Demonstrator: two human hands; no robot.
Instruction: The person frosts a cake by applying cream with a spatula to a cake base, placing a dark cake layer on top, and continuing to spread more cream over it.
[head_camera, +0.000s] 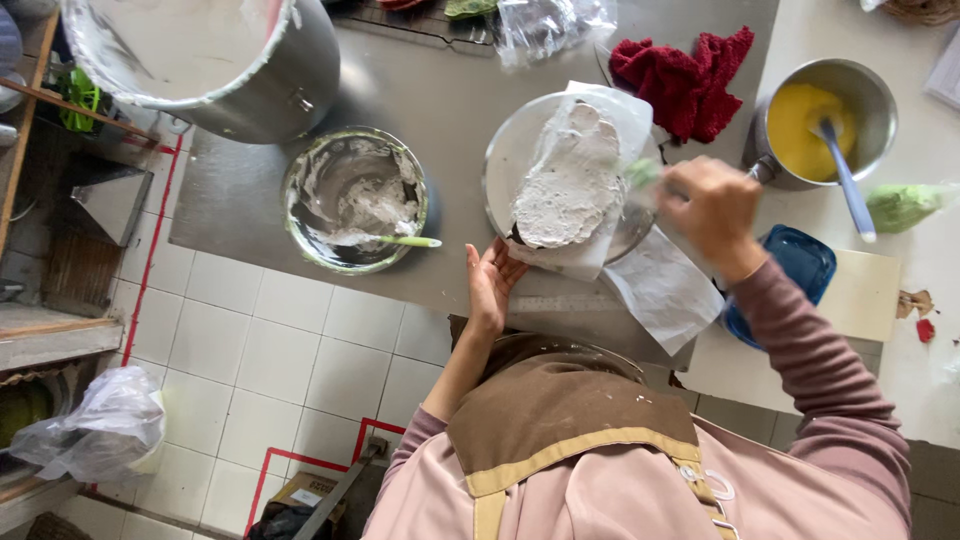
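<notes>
I saw the left hand (489, 283) laid flat and open, fingers straight and close together, its fingertips touching the 7 o'clock edge of the round metal turntable (505, 170). On that turntable sat a cake covered in white frosting (570, 180), resting on white paper (665, 290). The right hand (708, 210), wrist bent and arm reaching in from 4 o'clock, was closed in a fist around a blurred green-tipped tool (642, 172) at the cake's 3 o'clock side. A frosting bowl (355, 198) stood at 9 o'clock.

Blurred tool (643, 172) in right hand (712, 212) unidentifiable.
</notes>
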